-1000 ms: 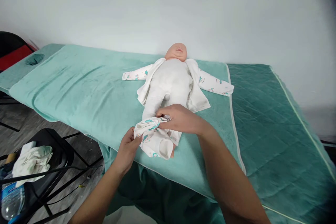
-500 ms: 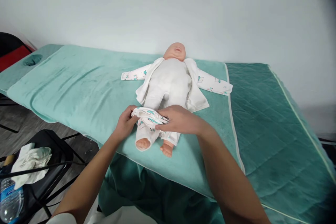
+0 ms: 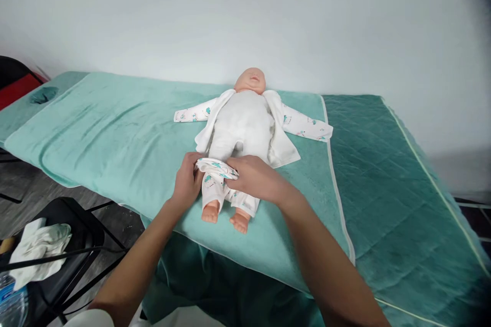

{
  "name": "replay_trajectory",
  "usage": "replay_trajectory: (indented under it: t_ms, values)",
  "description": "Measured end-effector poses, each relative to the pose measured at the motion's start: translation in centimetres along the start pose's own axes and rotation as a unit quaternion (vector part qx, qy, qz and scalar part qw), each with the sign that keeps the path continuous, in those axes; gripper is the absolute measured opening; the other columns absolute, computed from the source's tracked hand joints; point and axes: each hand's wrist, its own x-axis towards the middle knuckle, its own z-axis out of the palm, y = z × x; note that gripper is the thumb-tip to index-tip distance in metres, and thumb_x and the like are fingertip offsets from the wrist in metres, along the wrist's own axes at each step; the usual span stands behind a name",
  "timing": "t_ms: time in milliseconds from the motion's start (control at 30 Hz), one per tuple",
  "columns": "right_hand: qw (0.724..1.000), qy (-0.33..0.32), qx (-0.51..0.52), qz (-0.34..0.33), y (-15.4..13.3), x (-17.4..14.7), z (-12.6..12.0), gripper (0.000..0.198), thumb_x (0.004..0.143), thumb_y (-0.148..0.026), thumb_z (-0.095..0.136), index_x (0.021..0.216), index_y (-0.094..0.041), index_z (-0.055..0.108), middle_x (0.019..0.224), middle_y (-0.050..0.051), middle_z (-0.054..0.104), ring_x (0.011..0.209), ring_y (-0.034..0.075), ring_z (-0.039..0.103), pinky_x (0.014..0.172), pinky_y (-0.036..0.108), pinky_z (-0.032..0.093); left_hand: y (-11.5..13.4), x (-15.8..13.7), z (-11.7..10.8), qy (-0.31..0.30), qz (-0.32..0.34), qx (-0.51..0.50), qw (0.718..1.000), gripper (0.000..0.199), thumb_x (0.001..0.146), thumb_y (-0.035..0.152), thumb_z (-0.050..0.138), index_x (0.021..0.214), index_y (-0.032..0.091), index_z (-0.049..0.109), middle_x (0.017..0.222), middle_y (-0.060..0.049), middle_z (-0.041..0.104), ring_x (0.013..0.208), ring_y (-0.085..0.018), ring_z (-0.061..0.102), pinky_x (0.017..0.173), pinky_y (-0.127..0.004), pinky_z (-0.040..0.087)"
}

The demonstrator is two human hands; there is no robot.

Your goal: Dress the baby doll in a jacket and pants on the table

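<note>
A baby doll [image 3: 243, 115] lies on its back, head toward the wall and feet toward me. It wears a white patterned jacket [image 3: 286, 145] spread open at the front, sleeves out to both sides. Patterned baby trousers [image 3: 217, 167] are bunched around its lower legs, with both feet sticking out of the cuffs. My left hand [image 3: 188, 180] grips the gathered waistband at its left side. My right hand [image 3: 255, 176] pinches the waistband near the middle, over the doll's other leg. Part of that leg is hidden behind my right hand.
The doll rests on a bed with a light green cover [image 3: 95, 127]; a darker quilted cover [image 3: 383, 179] lies to the right. At lower left, a black chair [image 3: 82, 230] holds crumpled white cloths [image 3: 40, 250] and a plastic bottle [image 3: 13, 301]. A white wall [image 3: 230, 15] stands behind.
The trousers have moved slightly up the legs, and the foot on the left shows more below its cuff. Both hands keep hold of the waistband. The camera view has shifted slightly.
</note>
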Motion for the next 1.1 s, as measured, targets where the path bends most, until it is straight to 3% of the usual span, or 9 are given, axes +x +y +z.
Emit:
replay_trajectory:
  t_ms: [133, 300, 400, 500, 633, 733, 833, 967, 1100]
  values:
    - [0.999, 0.046, -0.022, 0.017, 0.3, 0.4, 0.5, 0.002, 0.084, -0.02, 0.059, 0.083, -0.019, 0.057, 0.087, 0.005, 0.069, 0.08, 0.019, 0.061, 0.066, 0.028, 0.03, 1.1, -3.6, -0.6, 0.053, -0.121, -0.041, 0.99, 0.022, 0.091, 0.031, 0.062, 0.11, 0.022, 0.054, 0.105, -0.005, 0.059, 0.092, -0.018, 0.058, 0.084, -0.031, 0.046]
    - [0.998, 0.059, 0.001, 0.036, 0.4, 0.5, 0.5, 0.005, 0.083, -0.019, 0.058, 0.08, -0.02, 0.054, 0.081, 0.003, 0.067, 0.075, 0.017, 0.058, 0.064, 0.027, 0.029, 3.4, -6.9, -1.6, -0.035, -0.164, -0.055, 0.984, 0.017, 0.094, 0.037, 0.057, 0.093, 0.022, 0.064, 0.095, -0.006, 0.065, 0.093, -0.022, 0.057, 0.088, -0.034, 0.041]
    - [0.997, 0.052, 0.048, 0.029, 0.6, 0.4, 0.1, 0.009, 0.083, -0.021, 0.058, 0.076, -0.02, 0.053, 0.075, 0.0, 0.063, 0.07, 0.015, 0.055, 0.061, 0.026, 0.029, 4.6, -7.3, -1.3, -0.051, -0.205, -0.087, 0.974, 0.024, 0.097, 0.043, 0.052, 0.092, 0.022, 0.063, 0.087, -0.004, 0.064, 0.084, -0.021, 0.056, 0.082, -0.034, 0.04]
    - [0.995, 0.051, 0.083, 0.015, 1.0, 0.3, -0.2, 0.011, 0.082, -0.021, 0.058, 0.074, -0.02, 0.051, 0.072, -0.002, 0.059, 0.069, 0.014, 0.053, 0.06, 0.026, 0.028, 4.9, -7.0, -0.6, -0.054, -0.224, -0.128, 0.965, 0.027, 0.098, 0.047, 0.049, 0.09, 0.023, 0.058, 0.08, -0.002, 0.061, 0.075, -0.018, 0.053, 0.073, -0.031, 0.04]
    - [0.994, 0.044, 0.101, -0.009, 1.5, 0.2, -0.4, 0.019, 0.085, -0.028, 0.062, 0.072, -0.02, 0.05, 0.069, -0.003, 0.055, 0.066, 0.013, 0.049, 0.061, 0.026, 0.029, 3.5, -6.0, -0.3, -0.014, -0.221, -0.111, 0.969, 0.023, 0.091, 0.046, 0.06, 0.088, 0.023, 0.06, 0.078, -0.001, 0.062, 0.072, -0.019, 0.053, 0.069, -0.03, 0.039]
    - [0.99, 0.017, 0.136, -0.032, 1.8, -0.1, -0.8, 0.029, 0.088, -0.04, 0.063, 0.073, -0.02, 0.051, 0.07, -0.004, 0.054, 0.067, 0.013, 0.048, 0.061, 0.026, 0.031, 1.9, -4.8, -0.4, 0.019, -0.175, -0.042, 0.984, 0.02, 0.087, 0.042, 0.064, 0.087, 0.023, 0.059, 0.08, -0.002, 0.064, 0.075, -0.02, 0.056, 0.072, -0.031, 0.039]
    - [0.982, -0.005, 0.186, -0.037, 2.1, -0.5, -1.5, 0.035, 0.087, -0.049, 0.065, 0.074, -0.019, 0.053, 0.073, -0.003, 0.053, 0.07, 0.013, 0.047, 0.062, 0.026, 0.034, 1.2, -3.8, -0.7, -0.003, -0.133, -0.006, 0.991, 0.017, 0.09, 0.039, 0.06, 0.085, 0.023, 0.059, 0.079, -0.002, 0.063, 0.074, -0.019, 0.055, 0.072, -0.031, 0.039]
    - [0.948, -0.008, 0.317, -0.031, 2.9, -1.0, -2.2, 0.034, 0.085, -0.052, 0.068, 0.087, -0.018, 0.061, 0.082, -0.001, 0.06, 0.077, 0.015, 0.054, 0.068, 0.027, 0.042, 1.5, -2.2, -1.0, 0.021, -0.14, -0.075, 0.987, 0.02, 0.095, 0.04, 0.055, 0.086, 0.022, 0.06, 0.081, -0.001, 0.062, 0.075, -0.016, 0.055, 0.072, -0.028, 0.042]
    - [0.915, 0.062, 0.398, 0.008, 3.7, -1.0, -2.1, 0.034, 0.081, -0.05, 0.074, 0.088, -0.019, 0.061, 0.081, 0.0, 0.061, 0.076, 0.014, 0.057, 0.067, 0.027, 0.045, 1.0, 1.2, -0.7, 0.086, -0.129, -0.088, 0.984, 0.02, 0.093, 0.04, 0.056, 0.096, 0.022, 0.064, 0.099, -0.003, 0.066, 0.093, -0.018, 0.06, 0.086, -0.029, 0.046]
